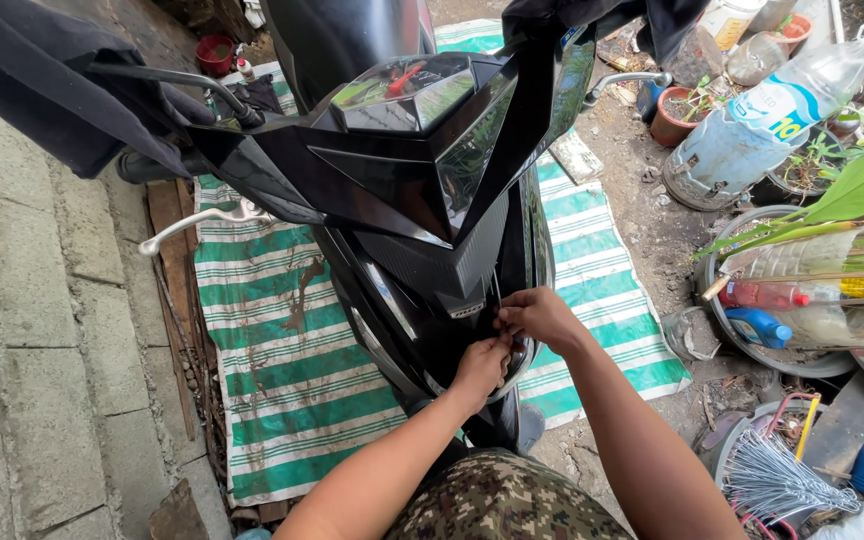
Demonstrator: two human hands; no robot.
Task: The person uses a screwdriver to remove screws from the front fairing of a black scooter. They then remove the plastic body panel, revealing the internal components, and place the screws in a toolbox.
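A black scooter (422, 170) stands in front of me, seen from above over its handlebars and instrument panel. Both my hands are down at its inner front panel (422, 270), low near the floorboard. My left hand (482, 365) has its fingers curled against the panel's lower edge. My right hand (537, 315) sits just above it, fingertips pinched at the same spot. What the fingers hold is too small to make out. My knee in camouflage cloth (502, 500) shows below.
A green and white striped tarp (282, 360) lies under the scooter. Concrete paving (32, 350) runs along the left. At the right are plastic bottles (752, 130), plant pots (677, 115), a tub (722, 320) of bottles and a bundle of wire (777, 480).
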